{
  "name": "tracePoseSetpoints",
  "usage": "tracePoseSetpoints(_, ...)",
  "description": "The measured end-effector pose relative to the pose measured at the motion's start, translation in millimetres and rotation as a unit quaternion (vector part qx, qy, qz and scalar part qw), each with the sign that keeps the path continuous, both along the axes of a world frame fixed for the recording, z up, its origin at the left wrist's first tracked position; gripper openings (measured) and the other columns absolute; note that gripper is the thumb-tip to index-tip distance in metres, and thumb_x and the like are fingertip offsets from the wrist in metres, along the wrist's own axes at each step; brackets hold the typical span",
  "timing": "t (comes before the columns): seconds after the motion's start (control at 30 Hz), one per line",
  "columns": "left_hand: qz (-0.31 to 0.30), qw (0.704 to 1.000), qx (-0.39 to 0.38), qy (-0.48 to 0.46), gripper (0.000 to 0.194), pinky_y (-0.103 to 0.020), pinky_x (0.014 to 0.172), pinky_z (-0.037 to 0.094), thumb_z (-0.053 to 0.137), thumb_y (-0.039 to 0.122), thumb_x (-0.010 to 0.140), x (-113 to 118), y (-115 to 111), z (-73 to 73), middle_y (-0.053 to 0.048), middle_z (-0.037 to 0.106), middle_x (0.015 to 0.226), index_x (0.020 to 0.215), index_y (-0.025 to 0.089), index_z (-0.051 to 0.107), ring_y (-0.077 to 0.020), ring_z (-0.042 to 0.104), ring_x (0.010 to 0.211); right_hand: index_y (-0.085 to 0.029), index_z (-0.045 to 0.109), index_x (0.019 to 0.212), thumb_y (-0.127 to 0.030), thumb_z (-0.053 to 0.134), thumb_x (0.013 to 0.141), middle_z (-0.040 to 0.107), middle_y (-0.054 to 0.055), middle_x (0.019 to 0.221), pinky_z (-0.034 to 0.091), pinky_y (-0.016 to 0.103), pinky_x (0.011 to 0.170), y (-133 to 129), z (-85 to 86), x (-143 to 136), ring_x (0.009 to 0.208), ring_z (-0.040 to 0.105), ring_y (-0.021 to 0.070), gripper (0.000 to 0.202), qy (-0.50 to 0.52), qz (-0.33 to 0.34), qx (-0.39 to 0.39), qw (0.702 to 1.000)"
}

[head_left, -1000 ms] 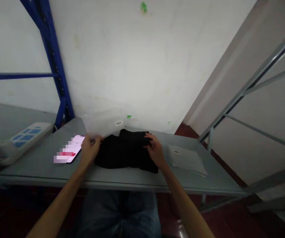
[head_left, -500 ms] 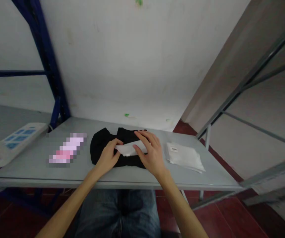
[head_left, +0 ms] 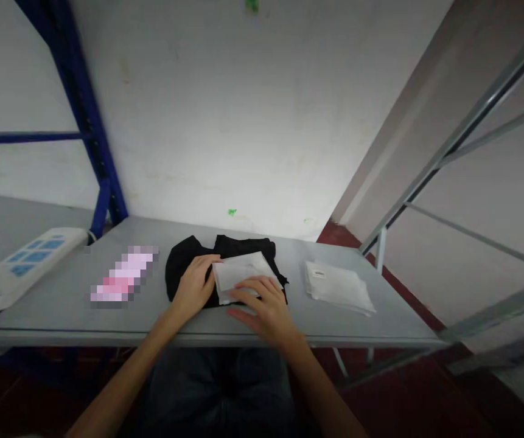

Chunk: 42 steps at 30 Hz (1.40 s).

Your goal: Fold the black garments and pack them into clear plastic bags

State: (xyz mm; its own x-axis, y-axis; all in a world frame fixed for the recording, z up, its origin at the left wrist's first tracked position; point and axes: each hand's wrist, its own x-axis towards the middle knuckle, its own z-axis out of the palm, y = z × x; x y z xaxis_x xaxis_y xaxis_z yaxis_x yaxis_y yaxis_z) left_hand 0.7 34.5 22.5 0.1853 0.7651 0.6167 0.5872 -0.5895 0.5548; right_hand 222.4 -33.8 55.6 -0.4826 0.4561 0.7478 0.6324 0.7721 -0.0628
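A folded black garment (head_left: 186,255) lies on the grey table in front of me. On top of it rests a flat, translucent white plastic bag (head_left: 238,272). My left hand (head_left: 195,285) is at the bag's left side, fingers over the upper left corner and thumb by the edge, closed on it. My right hand (head_left: 262,307) lies over the bag's lower right part, its fingers spread and pressing lightly on the surface. The part of the bag beneath those fingers is hidden.
A stack of similar white plastic bags (head_left: 337,286) with a small label sits to the right. At left are a pixelated pink item (head_left: 125,274) and a white power strip (head_left: 42,252). A wall (head_left: 243,152) stands behind the table (head_left: 106,322); a blue frame (head_left: 92,134) rises at left.
The white plastic bag was a narrow folded strip and now lies spread flat over the garment. My right hand has moved down and towards me; my left hand has shifted little.
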Motion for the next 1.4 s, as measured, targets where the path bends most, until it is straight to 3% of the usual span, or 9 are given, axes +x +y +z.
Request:
tracePoseSetpoints(0.2,0.014,1.0,-0.008,0.026,0.031,-0.05,0.108,0.051,0.048,0.031,0.099,1.8,-3.5,6.0,-0.012,0.071,0.127,0.122,0.02,0.065,-0.0297,0.063,0.122,-0.026,0.073,0.107,-0.019,0.067,0.099,0.078,0.001,0.101,0.047,0.036,0.09,4.1,-15.7,-18.3,0.093,0.069,0.017,0.013,0.012,-0.024,0.049,0.998)
tracePoseSetpoints(0.3,0.017,0.997,0.058,0.048,0.04,-0.054,0.113,0.047,0.06,0.028,0.092,3.2,-11.8,21.0,-0.013,0.063,0.141,0.132,0.022,0.061,-0.0318,0.057,0.133,-0.028,0.074,0.108,-0.019,0.067,0.099,0.078,0.002,0.1,0.048,0.037,0.09,6.2,-11.8,-21.5,0.095,0.07,0.0182,0.015,0.03,-0.056,0.028,0.998)
tracePoseSetpoints(0.37,-0.013,0.99,0.124,0.066,0.037,-0.055,0.116,0.044,0.066,0.026,0.091,4.3,-19.3,32.9,-0.011,0.062,0.144,0.128,0.025,0.064,-0.0313,0.055,0.136,-0.03,0.075,0.108,-0.021,0.066,0.1,0.077,0.002,0.1,0.048,0.037,0.089,6.5,-7.7,-22.2,0.096,0.07,0.0193,0.014,0.057,-0.084,0.015,0.995)
tracePoseSetpoints(0.53,-0.057,0.964,0.247,0.082,0.019,-0.051,0.109,0.05,0.067,0.021,0.095,2.9,-33.0,49.7,-0.002,0.076,0.121,0.11,0.03,0.072,-0.0248,0.066,0.118,-0.027,0.074,0.1,-0.024,0.065,0.101,0.077,0.0,0.097,0.049,0.036,0.087,5.6,1.1,-24.1,0.093,0.069,0.0182,0.01,0.111,-0.097,0.017,0.989)
tracePoseSetpoints(0.67,-0.067,0.969,0.226,0.077,0.012,-0.039,0.089,0.055,0.066,0.023,0.098,0.7,-33.5,47.4,-0.001,0.079,0.1,0.101,0.028,0.076,-0.0204,0.069,0.095,-0.029,0.075,0.103,-0.027,0.065,0.102,0.078,0.002,0.102,0.048,0.037,0.086,4.3,3.1,-22.0,0.096,0.069,0.019,0.01,0.093,-0.106,0.017,0.99)
tracePoseSetpoints(0.8,-0.087,0.976,0.192,0.052,0.015,-0.033,0.079,0.056,0.062,0.024,0.1,3.1,-32.6,44.8,-0.002,0.078,0.097,0.095,0.025,0.076,-0.0171,0.067,0.084,-0.029,0.075,0.104,-0.026,0.065,0.102,0.077,0.003,0.105,0.047,0.038,0.089,4.2,-1.1,-2.6,0.101,0.067,0.0203,0.011,0.086,-0.141,0.013,0.986)
tracePoseSetpoints(1.07,-0.053,0.989,0.139,-0.012,0.022,-0.031,0.081,0.058,0.062,0.035,0.1,5.4,-23.0,36.7,-0.003,0.075,0.093,0.086,0.024,0.076,-0.0171,0.07,0.085,-0.025,0.076,0.101,-0.023,0.064,0.101,0.075,0.005,0.105,0.045,0.038,0.091,15.4,-14.6,70.5,0.099,0.061,0.0229,0.012,0.094,-0.263,0.04,0.959)
tracePoseSetpoints(1.2,-0.039,0.992,0.12,-0.013,0.023,-0.028,0.074,0.057,0.063,0.037,0.099,8.4,-20.4,30.1,-0.003,0.072,0.087,0.087,0.024,0.077,-0.0159,0.069,0.08,-0.023,0.076,0.101,-0.025,0.061,0.102,0.073,0.007,0.106,0.047,0.039,0.092,20.8,-17.4,87.3,0.101,0.06,0.0239,0.015,0.093,-0.284,0.027,0.954)
tracePoseSetpoints(1.4,-0.031,0.995,0.095,-0.005,0.023,-0.029,0.077,0.058,0.062,0.038,0.099,4.5,-18.3,22.2,-0.003,0.074,0.09,0.088,0.024,0.077,-0.017,0.071,0.083,-0.023,0.076,0.097,-0.027,0.06,0.102,0.073,0.008,0.102,0.052,0.041,0.089,22.2,-18.9,106.4,0.098,0.063,0.026,0.017,0.088,-0.31,-0.018,0.947)
